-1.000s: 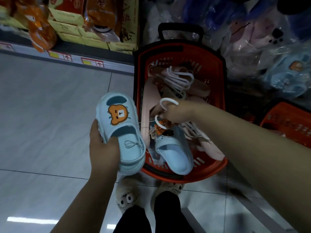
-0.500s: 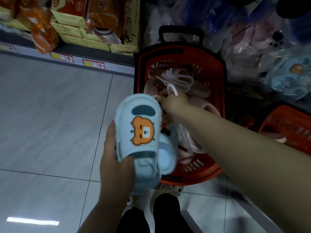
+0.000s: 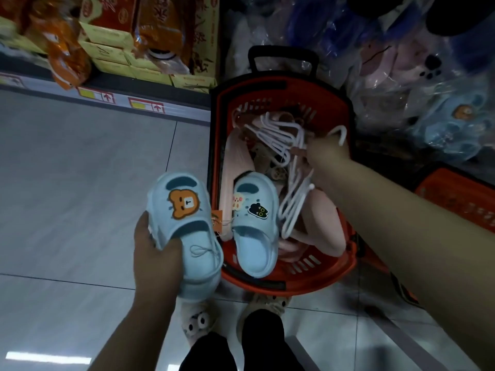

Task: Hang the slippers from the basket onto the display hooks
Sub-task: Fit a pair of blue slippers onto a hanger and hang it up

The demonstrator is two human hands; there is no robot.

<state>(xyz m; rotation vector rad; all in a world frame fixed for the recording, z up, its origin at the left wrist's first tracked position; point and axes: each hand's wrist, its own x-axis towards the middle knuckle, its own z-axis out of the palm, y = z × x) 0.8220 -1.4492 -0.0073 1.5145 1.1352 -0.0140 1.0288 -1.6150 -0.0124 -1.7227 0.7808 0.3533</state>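
My left hand (image 3: 158, 253) grips a light blue slipper with an orange bear patch (image 3: 184, 226) by its left side, above the floor beside the red basket (image 3: 345, 266). Its mate, a second blue slipper (image 3: 255, 234) with small charms, hangs or rests at the basket's near left, joined by a thin string and an orange tag. My right hand (image 3: 326, 153) is over the basket and holds a white plastic hanger (image 3: 341, 133) by its hook end. More white hangers (image 3: 276, 137) and pink slippers (image 3: 324, 223) lie in the basket.
A second red basket (image 3: 455, 199) stands at the right. Bagged slippers (image 3: 455, 116) crowd the display at upper right. A shelf of orange and yellow packets (image 3: 120, 41) runs along the upper left. Grey tiled floor (image 3: 80, 183) lies to the left, and my feet (image 3: 198, 317) are below.
My right hand let go of the second blue slipper and moved up and right to a white hanger. My left hand shifted the bear slipper back left, so the pair now shows side by side.
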